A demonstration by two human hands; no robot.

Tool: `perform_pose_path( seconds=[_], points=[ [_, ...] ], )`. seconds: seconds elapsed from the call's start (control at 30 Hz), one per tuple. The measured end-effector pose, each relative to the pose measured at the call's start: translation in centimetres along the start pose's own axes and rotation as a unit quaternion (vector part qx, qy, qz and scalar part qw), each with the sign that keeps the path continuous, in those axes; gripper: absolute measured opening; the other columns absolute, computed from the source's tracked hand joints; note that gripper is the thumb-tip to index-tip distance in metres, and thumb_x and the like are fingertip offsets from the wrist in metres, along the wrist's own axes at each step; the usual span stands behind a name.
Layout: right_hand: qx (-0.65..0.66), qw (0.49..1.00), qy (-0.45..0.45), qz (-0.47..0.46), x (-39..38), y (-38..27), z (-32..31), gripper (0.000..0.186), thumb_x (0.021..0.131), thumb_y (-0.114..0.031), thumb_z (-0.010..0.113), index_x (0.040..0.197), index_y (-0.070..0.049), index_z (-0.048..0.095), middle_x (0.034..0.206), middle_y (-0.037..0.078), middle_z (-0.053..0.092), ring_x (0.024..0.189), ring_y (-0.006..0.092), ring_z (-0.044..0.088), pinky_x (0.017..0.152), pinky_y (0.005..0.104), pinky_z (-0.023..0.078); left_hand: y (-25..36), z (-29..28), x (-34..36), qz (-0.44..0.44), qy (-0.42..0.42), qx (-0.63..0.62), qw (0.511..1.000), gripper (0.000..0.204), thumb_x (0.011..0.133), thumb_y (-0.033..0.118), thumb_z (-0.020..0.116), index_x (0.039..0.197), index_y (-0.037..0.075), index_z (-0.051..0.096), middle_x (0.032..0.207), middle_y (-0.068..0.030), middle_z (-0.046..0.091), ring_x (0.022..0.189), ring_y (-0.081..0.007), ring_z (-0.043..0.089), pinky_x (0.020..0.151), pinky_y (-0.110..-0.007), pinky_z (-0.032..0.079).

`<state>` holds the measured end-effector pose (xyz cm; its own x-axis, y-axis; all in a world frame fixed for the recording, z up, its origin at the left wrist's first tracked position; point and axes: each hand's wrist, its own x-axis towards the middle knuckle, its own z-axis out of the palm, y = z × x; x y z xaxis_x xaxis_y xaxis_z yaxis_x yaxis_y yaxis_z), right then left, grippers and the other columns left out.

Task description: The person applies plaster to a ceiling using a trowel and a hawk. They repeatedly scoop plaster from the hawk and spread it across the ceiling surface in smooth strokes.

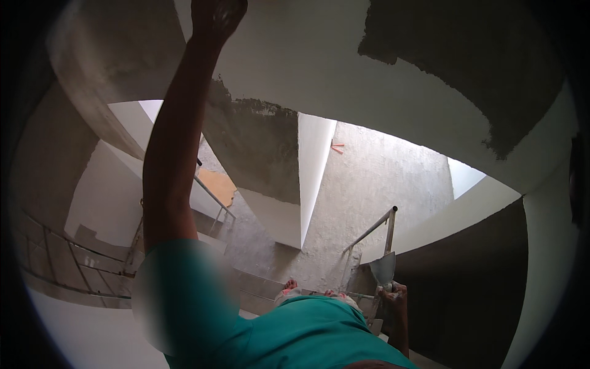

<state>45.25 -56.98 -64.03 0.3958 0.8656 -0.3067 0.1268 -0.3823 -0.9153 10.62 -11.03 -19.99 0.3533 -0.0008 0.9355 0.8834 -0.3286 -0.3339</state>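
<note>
My left arm reaches up along the left side in a teal sleeve. My left hand [219, 17], with whitish smears on it, runs off the top edge against the white-coated surface. Its fingers are out of sight, and I cannot tell whether it holds anything. Low at the right, my right hand [394, 296] is closed around a putty knife [383, 268], whose wide greyish blade points upward. Overhead, a white coat [295, 67] with ragged edges borders a bare grey patch [455, 67] at the upper right.
A metal tube railing [391, 224] rises just beyond the putty knife. Another thin rail [212, 195] slants beside my left arm. Below are my bare feet on a platform, and a tan board [217, 186] lies farther down. A ladder-like metal frame [74, 264] stands at far left.
</note>
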Motion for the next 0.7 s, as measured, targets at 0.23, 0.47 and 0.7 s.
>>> perform_pose_path(
  seconds=[0.23, 0.47, 0.7],
  points=[
    [0.01, 1.0, 0.02, -0.009, -0.7, -0.1, 1.9, 0.02, 0.081, -0.015, 0.075, 0.075, -0.004, 0.06, 0.054, -0.001, 0.053, 0.044, 0.0068, 0.051, 0.04, 0.0253, 0.044, -0.3, 2.1, 1.5, -0.012, -0.043, 0.037, 0.998, 0.064, 0.083, 0.0, 0.053, 0.145, 0.013, 0.042, 0.144, -0.0163, 0.047, 0.128, -0.0407, 0.046, 0.107, -0.058, 0.032],
    [0.003, 0.999, 0.032, 0.009, -0.2, 2.5, 1.4, 0.022, 0.081, -0.017, 0.075, 0.075, -0.005, 0.059, 0.054, -0.002, 0.053, 0.044, 0.0058, 0.05, 0.04, 0.0248, 0.042, 3.7, 2.4, -5.7, -0.021, -0.083, -0.042, 0.995, 0.071, 0.078, -0.002, 0.054, 0.146, 0.015, 0.04, 0.145, -0.0181, 0.047, 0.13, -0.0418, 0.045, 0.109, -0.061, 0.026],
    [-0.011, 1.0, 0.015, -0.014, -0.1, 0.2, 1.1, 0.021, 0.083, -0.018, 0.073, 0.074, -0.004, 0.059, 0.054, -0.002, 0.052, 0.044, 0.0056, 0.049, 0.04, 0.025, 0.041, 10.0, 3.7, -21.1, -0.08, -0.176, -0.06, 0.979, 0.103, 0.062, 0.015, 0.082, 0.151, 0.029, 0.03, 0.155, -0.0056, 0.032, 0.14, -0.0399, 0.031, 0.108, -0.062, 0.025]
  ],
)
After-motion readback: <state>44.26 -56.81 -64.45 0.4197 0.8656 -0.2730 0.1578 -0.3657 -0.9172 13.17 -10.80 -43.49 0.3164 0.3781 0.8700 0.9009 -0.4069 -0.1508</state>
